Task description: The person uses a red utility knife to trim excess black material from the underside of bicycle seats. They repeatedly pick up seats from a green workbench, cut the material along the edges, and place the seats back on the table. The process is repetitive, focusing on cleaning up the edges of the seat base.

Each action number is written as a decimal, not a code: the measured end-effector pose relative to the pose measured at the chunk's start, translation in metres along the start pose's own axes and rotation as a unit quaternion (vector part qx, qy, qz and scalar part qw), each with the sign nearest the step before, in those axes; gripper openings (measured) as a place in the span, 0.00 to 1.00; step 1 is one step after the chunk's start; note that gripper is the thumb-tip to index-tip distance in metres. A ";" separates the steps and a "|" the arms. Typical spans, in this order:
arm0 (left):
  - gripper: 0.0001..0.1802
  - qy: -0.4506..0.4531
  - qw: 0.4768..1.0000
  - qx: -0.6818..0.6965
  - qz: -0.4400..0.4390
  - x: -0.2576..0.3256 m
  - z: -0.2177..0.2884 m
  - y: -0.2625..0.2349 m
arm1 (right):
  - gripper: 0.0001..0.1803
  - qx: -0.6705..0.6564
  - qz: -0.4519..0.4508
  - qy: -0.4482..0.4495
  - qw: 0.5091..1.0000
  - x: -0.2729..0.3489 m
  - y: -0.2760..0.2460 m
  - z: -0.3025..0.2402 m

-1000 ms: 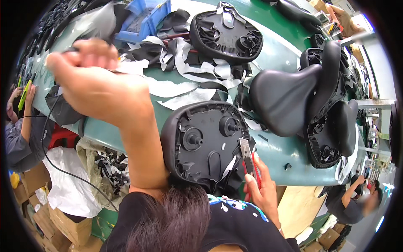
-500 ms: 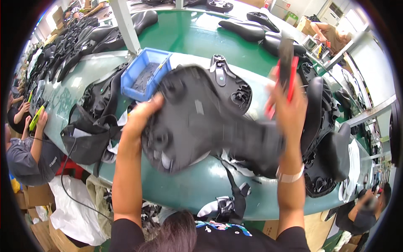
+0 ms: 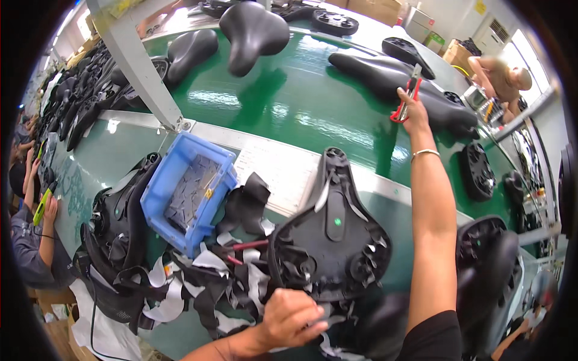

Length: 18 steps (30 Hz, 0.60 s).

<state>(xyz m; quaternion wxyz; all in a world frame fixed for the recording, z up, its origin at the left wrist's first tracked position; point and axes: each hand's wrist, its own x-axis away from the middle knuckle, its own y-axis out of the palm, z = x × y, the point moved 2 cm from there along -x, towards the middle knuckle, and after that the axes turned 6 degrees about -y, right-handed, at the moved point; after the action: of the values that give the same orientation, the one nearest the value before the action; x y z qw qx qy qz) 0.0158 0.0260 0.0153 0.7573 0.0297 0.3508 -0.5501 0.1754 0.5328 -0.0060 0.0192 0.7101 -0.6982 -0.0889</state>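
Note:
In my right hand (image 3: 414,114), stretched out over the far green belt, is a red-handled cutting tool (image 3: 407,99) that looks like snips, its metal tip pointing away. My left hand (image 3: 292,319) is curled closed by the near rim of an upturned bicycle saddle (image 3: 334,246); what its fingers hold, if anything, is hidden. That saddle lies with its hollow black underside up and its narrow nose pointing away. Beyond, a black saddle (image 3: 253,36) shows its smooth cover over the belt, a dark reflection below it; whether it touches the belt I cannot tell.
A blue bin (image 3: 186,195) of dark scraps stands left of the upturned saddle. Black and white offcuts (image 3: 205,289) litter the table before it. A white post (image 3: 135,66) rises at the belt's edge. More saddles (image 3: 487,265) crowd the right. Other people work at both sides.
The saddle that both hands held is out of them. My right hand has reached far forward with the red-handled tool; my left has drawn down and curled. The view has shifted forward.

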 end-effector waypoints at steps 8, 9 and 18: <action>0.10 0.019 0.997 -0.068 0.018 -0.011 -0.005 0.006 | 0.17 -0.010 -0.015 0.033 0.999 0.008 0.067 -0.008; 0.09 0.015 0.999 -0.025 0.027 -0.014 -0.005 0.006 | 0.17 -0.013 0.012 0.025 1.000 0.012 0.061 -0.018; 0.09 -0.047 0.996 0.005 0.074 -0.007 -0.005 0.000 | 0.28 0.036 0.023 0.050 0.998 0.000 0.007 -0.013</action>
<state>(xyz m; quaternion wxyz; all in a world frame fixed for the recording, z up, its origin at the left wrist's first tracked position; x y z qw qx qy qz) 0.0121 0.0335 0.0159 0.8115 0.0331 0.3085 -0.4953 0.1703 0.5313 0.0074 0.0300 0.6979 -0.7150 -0.0278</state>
